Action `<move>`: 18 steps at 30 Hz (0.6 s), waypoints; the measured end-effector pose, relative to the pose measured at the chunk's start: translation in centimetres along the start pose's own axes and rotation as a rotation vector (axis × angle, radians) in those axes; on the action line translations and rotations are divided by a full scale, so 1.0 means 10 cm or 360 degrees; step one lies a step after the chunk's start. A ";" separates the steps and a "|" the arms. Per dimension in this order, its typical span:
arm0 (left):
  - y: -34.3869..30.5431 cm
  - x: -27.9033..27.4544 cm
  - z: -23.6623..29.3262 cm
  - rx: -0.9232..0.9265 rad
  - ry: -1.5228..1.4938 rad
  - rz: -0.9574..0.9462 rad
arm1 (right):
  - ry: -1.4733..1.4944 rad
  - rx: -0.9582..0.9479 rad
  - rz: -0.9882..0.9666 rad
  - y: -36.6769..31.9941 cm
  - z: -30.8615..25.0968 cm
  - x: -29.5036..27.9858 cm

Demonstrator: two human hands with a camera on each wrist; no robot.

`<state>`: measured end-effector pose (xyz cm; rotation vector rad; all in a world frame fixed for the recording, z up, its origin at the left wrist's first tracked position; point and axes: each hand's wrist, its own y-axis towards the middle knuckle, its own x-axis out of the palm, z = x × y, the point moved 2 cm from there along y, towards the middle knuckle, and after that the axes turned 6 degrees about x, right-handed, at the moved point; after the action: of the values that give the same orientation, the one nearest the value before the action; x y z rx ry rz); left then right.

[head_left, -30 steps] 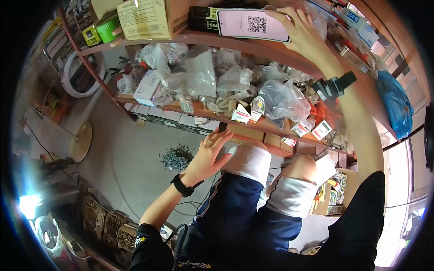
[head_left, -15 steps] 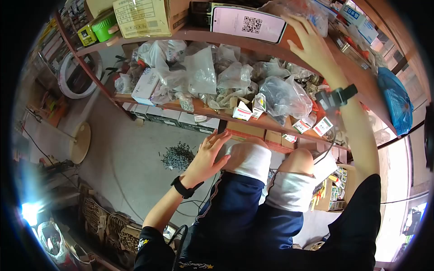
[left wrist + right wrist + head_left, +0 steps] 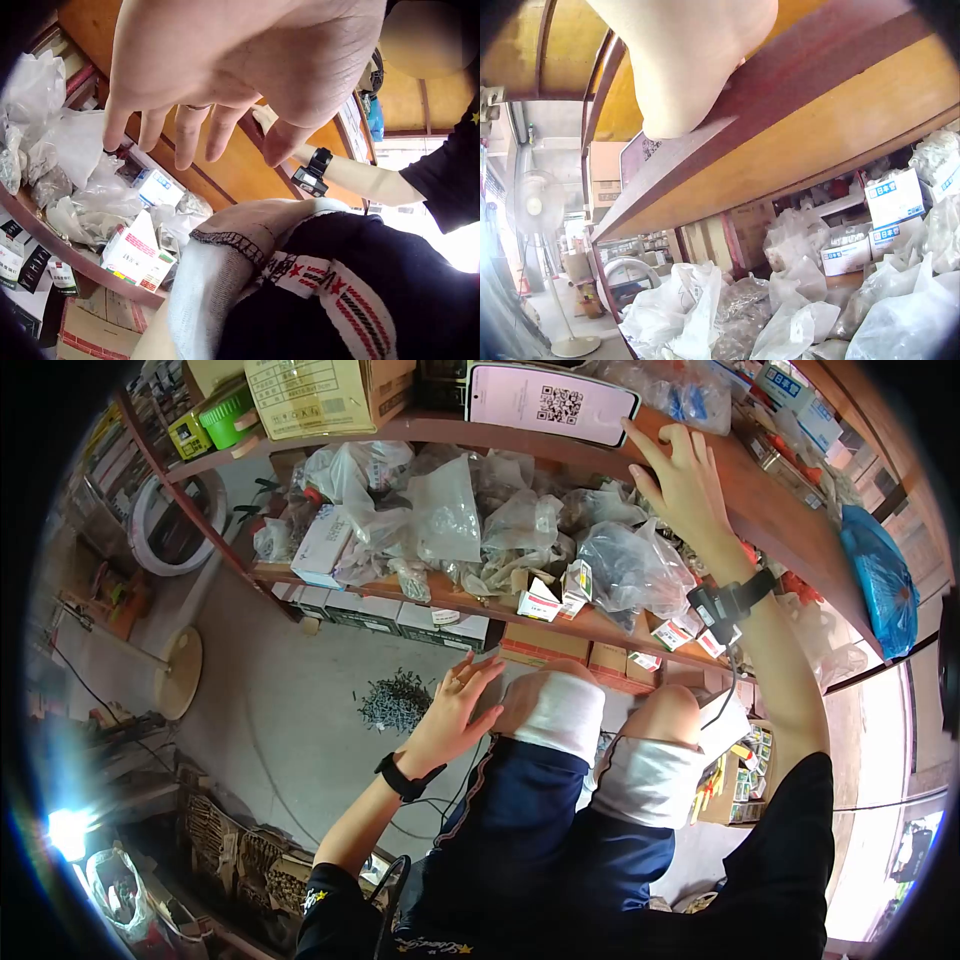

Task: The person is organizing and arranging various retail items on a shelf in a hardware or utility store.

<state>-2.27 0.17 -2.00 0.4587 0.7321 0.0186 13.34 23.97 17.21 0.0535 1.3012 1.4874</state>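
Observation:
A phone (image 3: 550, 405) showing a QR code stands propped on the upper shelf, its screen facing me. My right hand (image 3: 690, 490) is raised at the shelf edge just right of it, fingers extended and spread, with the index fingertip right at the phone's lower right corner. In the right wrist view, part of the phone (image 3: 632, 161) shows behind the shelf edge, beside that hand (image 3: 694, 67). My left hand (image 3: 452, 710) is held beside my left knee, its fingers loosely extended and holding nothing; a ring is on one finger.
Clear plastic bags (image 3: 445, 510) and small white boxes (image 3: 540, 603) crowd the lower shelf. A cardboard box (image 3: 310, 400) and a green tub (image 3: 225, 425) stand left of the phone. Dark screws or nails are heaped (image 3: 397, 702) on the floor. A blue bag (image 3: 880, 580) hangs at right.
My right hand has come off the phone's right edge, moved right and down, and now has its index fingertip at the lower corner. My left hand has stayed about where it was.

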 end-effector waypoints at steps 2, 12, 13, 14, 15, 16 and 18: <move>0.00 0.00 0.01 0.0001 0.0011 -0.0005 | 0.0004 -0.0011 -0.0037 -0.01 -0.01 -0.01; 0.01 0.02 0.03 0.0034 0.0007 -0.0004 | 0.0155 -0.0067 -0.0072 -0.07 0.02 -0.03; 0.01 0.02 0.02 0.0034 0.0006 -0.0005 | 0.0131 -0.0059 -0.0069 -0.07 0.02 -0.03; 0.00 0.03 0.01 0.0016 0.0007 -0.0008 | 0.0106 -0.0052 -0.0065 -0.07 0.01 -0.03; 0.00 0.03 0.01 -0.0001 0.0007 -0.0012 | 0.0106 -0.0053 -0.0065 -0.06 0.01 -0.04; 0.00 0.03 0.01 -0.0001 0.0007 -0.0011 | 0.0071 -0.0031 -0.0028 -0.06 0.01 -0.04; 0.01 0.03 0.02 0.0028 -0.0006 -0.0003 | 0.0037 -0.0012 0.0010 -0.04 0.00 -0.05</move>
<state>-1.94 0.23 -2.04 0.4750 0.7292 0.0094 13.79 23.51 17.21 0.0355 1.3148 1.5019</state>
